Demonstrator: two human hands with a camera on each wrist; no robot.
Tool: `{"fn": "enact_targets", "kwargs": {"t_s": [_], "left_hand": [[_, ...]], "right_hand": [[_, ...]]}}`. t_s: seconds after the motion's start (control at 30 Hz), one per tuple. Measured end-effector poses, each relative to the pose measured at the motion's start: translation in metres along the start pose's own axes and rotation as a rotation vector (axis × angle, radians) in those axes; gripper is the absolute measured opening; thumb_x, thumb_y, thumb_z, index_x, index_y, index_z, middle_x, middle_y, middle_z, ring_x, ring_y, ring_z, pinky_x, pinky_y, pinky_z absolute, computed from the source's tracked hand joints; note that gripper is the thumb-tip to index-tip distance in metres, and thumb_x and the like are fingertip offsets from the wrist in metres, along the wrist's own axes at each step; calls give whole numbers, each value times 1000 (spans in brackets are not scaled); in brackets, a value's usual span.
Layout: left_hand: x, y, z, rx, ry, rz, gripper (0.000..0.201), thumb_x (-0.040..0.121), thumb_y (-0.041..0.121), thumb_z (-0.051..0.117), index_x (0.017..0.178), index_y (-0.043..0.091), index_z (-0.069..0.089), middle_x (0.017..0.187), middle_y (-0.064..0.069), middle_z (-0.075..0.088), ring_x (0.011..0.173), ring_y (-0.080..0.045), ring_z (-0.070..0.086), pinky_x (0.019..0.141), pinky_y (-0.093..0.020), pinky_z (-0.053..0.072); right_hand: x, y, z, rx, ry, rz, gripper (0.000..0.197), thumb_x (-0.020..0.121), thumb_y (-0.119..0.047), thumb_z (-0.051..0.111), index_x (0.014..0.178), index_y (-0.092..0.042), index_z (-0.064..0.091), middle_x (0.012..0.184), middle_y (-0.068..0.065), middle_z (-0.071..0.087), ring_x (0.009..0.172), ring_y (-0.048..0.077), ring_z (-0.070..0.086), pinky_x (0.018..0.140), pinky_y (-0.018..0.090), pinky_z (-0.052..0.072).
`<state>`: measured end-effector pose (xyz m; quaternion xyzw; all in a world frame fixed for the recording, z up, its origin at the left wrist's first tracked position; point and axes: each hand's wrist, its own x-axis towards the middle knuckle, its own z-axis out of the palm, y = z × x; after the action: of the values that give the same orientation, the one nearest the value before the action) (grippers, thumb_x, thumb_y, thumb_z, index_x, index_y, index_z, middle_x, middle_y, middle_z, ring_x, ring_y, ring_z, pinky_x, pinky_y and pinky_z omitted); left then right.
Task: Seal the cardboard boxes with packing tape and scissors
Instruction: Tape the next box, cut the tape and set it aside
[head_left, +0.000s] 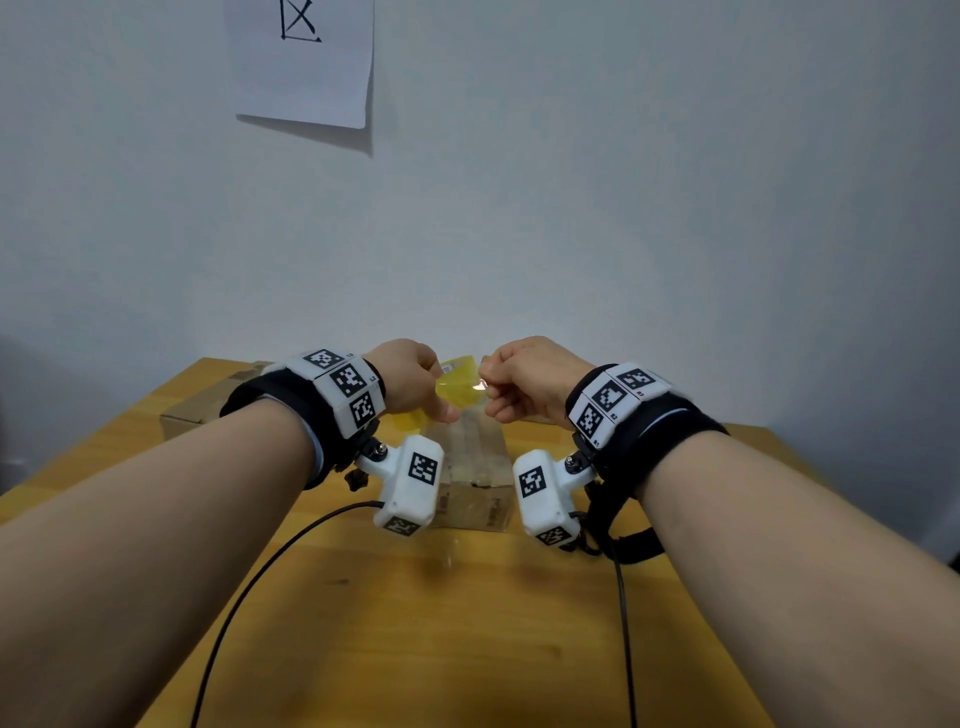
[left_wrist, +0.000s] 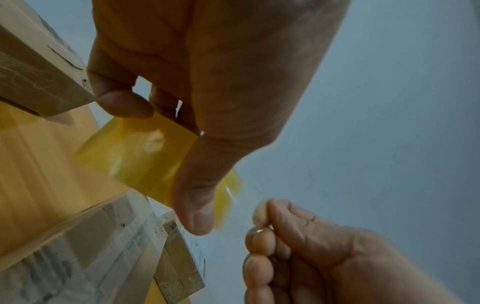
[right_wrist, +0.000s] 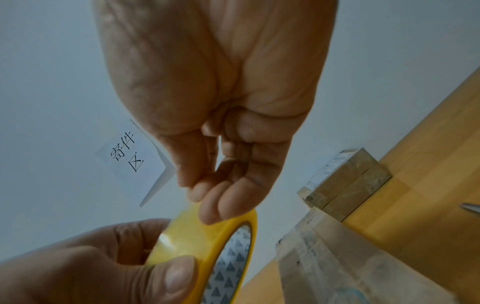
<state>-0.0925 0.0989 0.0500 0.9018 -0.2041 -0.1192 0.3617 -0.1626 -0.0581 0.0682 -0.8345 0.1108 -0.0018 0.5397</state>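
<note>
Left hand (head_left: 410, 382) grips tape roll (head_left: 457, 387); right hand (head_left: 524, 382) pinches its edge.

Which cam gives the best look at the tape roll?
Right wrist: the tape roll shows its yellow band and printed inner core, gripped by the left hand, the right hand fingertips at its rim. Left wrist shows only a blurred outer band behind the thumb. Head shows it small, between both hands.
</note>
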Motion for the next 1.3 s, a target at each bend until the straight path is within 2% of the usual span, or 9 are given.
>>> {"fn": "enact_targets", "kwargs": {"t_s": [0.23, 0.37, 0.53, 0.67, 0.8, 0.93, 1.07, 1.23, 1.3], "left_hand": [[1, 4, 2, -92, 19, 33, 36, 64, 24, 88, 87, 16, 62, 85, -4, 63, 82, -23, 55, 73, -34, 44], [0, 2, 1, -182, -20, -29, 34, 64, 26, 87, 81, 18, 59, 78, -7, 57, 66, -23, 44, 60, -31, 35], [1, 3, -5, -340, -56, -46, 30, 64, 23, 87, 77, 17, 61, 75, -10, 55, 64, -24, 44, 56, -33, 34], [4, 12, 7, -487, -127, 96, 26, 79, -4, 70, 101, 11, 67, 85, -2, 69, 85, -23, 65, 76, -33, 54], [15, 5, 12, -479, -63, 109, 48, 87, -6, 60, 128, 19, 59, 124, 0, 59, 104, -19, 63, 89, -35, 55], [22, -7, 20, -263, -18, -43, 47, 91, 2, 59, 135, 16, 52, 133, -7, 53, 116, -26, 54, 93, -37, 51], [19, -19, 38, -112, -106, -198, 51, 90, 13, 63, 138, 14, 44, 136, -11, 48, 113, -30, 51, 91, -43, 53], [21, -26, 51, -50, -228, -242, 54, 91, 35, 64, 132, 7, 44, 130, -13, 52, 117, -32, 54, 92, -44, 51], [20, -29, 55, -25, -279, -252, 41, 91, 36, 63, 122, 12, 50, 120, -9, 58, 112, -29, 57, 88, -40, 52]], "right_hand": [[4, 2, -1, -32, 70, 43, 18, 95, -11, 57, 79, -3, 62, 61, 7, 56, 49, 17, 59, 49, 25, 51], [5, 6, -10, -83, 168, 59, 23, 92, -18, 64, 73, -5, 62, 61, 7, 57, 50, 19, 60, 49, 25, 52], [5, 19, -19, 104, 64, 57, 38, 94, -43, 63, 99, -6, 70, 89, 7, 69, 75, 18, 67, 58, 27, 54], [8, 18, -23, 138, 90, 12, 15, 89, -21, 72, 97, -8, 69, 109, 14, 73, 94, 21, 71, 59, 24, 53], [14, 32, -43, 240, 139, 67, 22, 93, -9, 66, 109, 5, 64, 105, 17, 73, 87, 26, 72, 60, 28, 58], [29, 64, -59, -285, 315, 218, 18, 90, -16, 69, 97, 0, 65, 95, 17, 70, 72, 26, 68, 65, 33, 60], [37, 101, -60, -1120, 133, 372, 16, 90, -19, 63, 98, -7, 70, 85, 6, 62, 89, 24, 69, 64, 29, 53], [44, 97, -37, -959, 240, 291, 37, 94, -43, 58, 90, -7, 63, 84, 5, 64, 75, 22, 63, 59, 28, 48], [41, 79, -16, -798, 121, 262, 55, 88, -65, 55, 90, -9, 58, 86, 5, 64, 74, 23, 63, 61, 31, 52]]}}
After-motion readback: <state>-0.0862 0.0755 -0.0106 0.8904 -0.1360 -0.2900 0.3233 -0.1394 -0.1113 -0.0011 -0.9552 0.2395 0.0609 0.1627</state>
